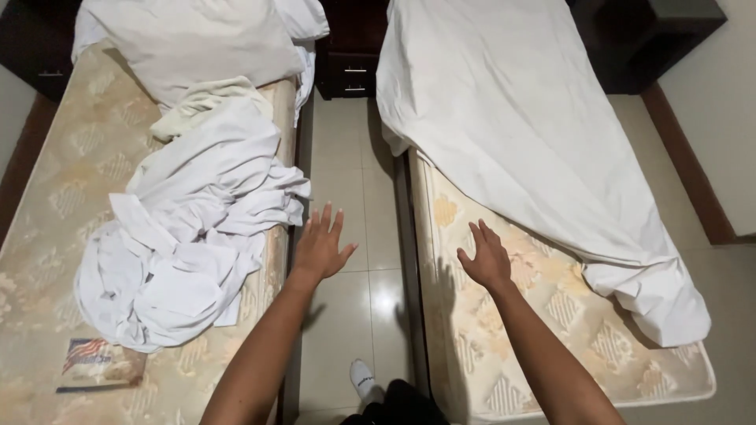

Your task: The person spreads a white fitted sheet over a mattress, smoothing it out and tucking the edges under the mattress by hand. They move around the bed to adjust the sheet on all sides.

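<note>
Your hands are both empty with fingers spread: the left hand point(321, 245) hovers over the floor gap beside the left mattress point(71, 157), the right hand point(487, 258) over the bare near corner of the right mattress point(551, 330). The white sheet point(512, 118) lies ahead and to the right of your right hand, which is nearer, its length running from the headboard end diagonally toward the far corner. A heap of crumpled linen point(189, 236) sits just left of your left hand, with a tiled floor point(354, 197) and dark nightstand point(350, 75) between the beds.
</note>
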